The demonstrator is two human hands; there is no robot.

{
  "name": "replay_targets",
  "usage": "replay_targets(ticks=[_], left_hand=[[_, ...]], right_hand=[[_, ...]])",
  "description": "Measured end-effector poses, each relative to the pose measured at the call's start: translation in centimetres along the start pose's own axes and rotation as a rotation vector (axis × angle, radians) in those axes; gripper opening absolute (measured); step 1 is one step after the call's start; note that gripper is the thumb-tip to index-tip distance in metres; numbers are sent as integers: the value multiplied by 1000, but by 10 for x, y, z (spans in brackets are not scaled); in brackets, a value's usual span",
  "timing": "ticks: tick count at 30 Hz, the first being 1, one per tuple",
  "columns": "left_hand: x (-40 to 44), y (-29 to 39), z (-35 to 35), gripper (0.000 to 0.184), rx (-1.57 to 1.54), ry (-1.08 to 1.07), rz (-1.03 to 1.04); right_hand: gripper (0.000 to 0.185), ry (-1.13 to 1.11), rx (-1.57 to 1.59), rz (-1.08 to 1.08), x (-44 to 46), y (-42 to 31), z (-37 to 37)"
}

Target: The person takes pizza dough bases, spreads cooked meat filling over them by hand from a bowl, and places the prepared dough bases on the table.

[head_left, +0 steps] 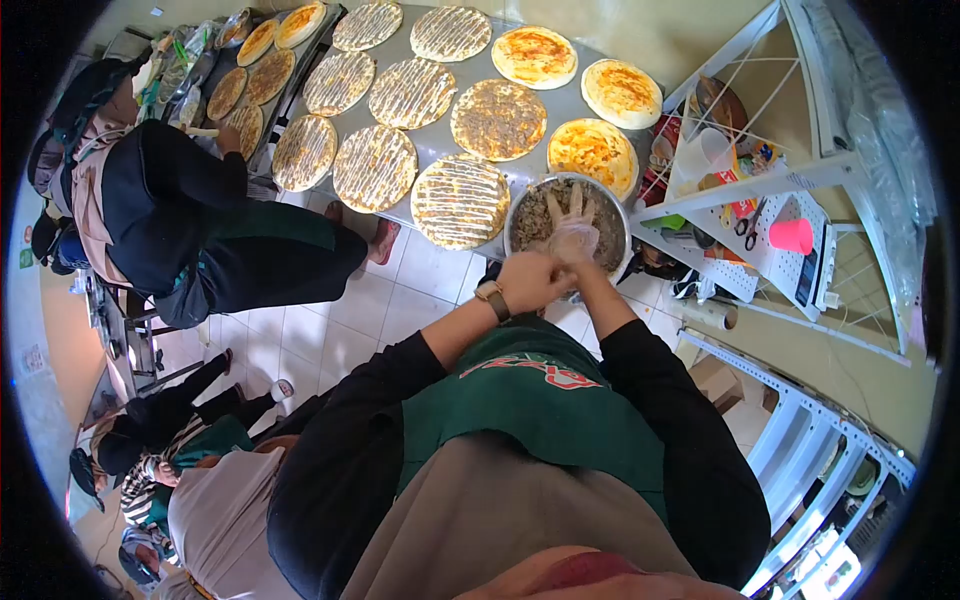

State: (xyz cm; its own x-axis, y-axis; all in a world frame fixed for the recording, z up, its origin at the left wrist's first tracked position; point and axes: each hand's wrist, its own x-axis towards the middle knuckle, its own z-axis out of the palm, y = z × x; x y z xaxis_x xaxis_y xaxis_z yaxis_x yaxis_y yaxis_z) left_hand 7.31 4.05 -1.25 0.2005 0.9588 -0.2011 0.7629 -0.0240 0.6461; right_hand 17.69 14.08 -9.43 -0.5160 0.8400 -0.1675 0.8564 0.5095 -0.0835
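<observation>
My right hand (575, 235), in a clear plastic glove, is over a round metal bowl (626, 235) of brown crumbly minced filling (528, 215). Its fingers are spread and point away from me. My left hand (537, 281) is bare, with a watch (491, 297) on the wrist. Its fingers are closed at the right wrist, at the cuff of the plastic glove (573, 247). Just left of the bowl lies a round flatbread (460, 202) with filling and white drizzled lines. Behind the bowl is a flatbread with orange sauce (592, 155).
Several more topped flatbreads (412, 94) cover the metal table (432, 148). A white shelf rack (775, 210) on the right holds a pink cup (791, 236) and scissors (748, 228). A person in dark clothes (190, 210) stands at the left; other people are at lower left.
</observation>
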Motion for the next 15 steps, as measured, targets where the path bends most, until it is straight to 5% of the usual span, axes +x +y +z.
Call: replay_targets(ticks=[3,4,7,12,14,15], left_hand=[[34,-41,-33,28,-441,273,-71],[51,-62,-45,26,-632,307,-73],[107,-106,-95,26,-1096,326,-469],[225,-219,-133,46,-1055,485,-555],[264,-243,-146,50,-1038,461,-632],[284,-256,-151,54,-1017,441,-708]], right_hand=[[83,-40,61,-40,14,9,59],[60,-44,139,-12,7,3,24],[46,125,284,-180,15,28,81],[36,122,441,-134,27,37,83],[37,-279,301,11,32,38,78],[37,-287,298,18,34,38,71]])
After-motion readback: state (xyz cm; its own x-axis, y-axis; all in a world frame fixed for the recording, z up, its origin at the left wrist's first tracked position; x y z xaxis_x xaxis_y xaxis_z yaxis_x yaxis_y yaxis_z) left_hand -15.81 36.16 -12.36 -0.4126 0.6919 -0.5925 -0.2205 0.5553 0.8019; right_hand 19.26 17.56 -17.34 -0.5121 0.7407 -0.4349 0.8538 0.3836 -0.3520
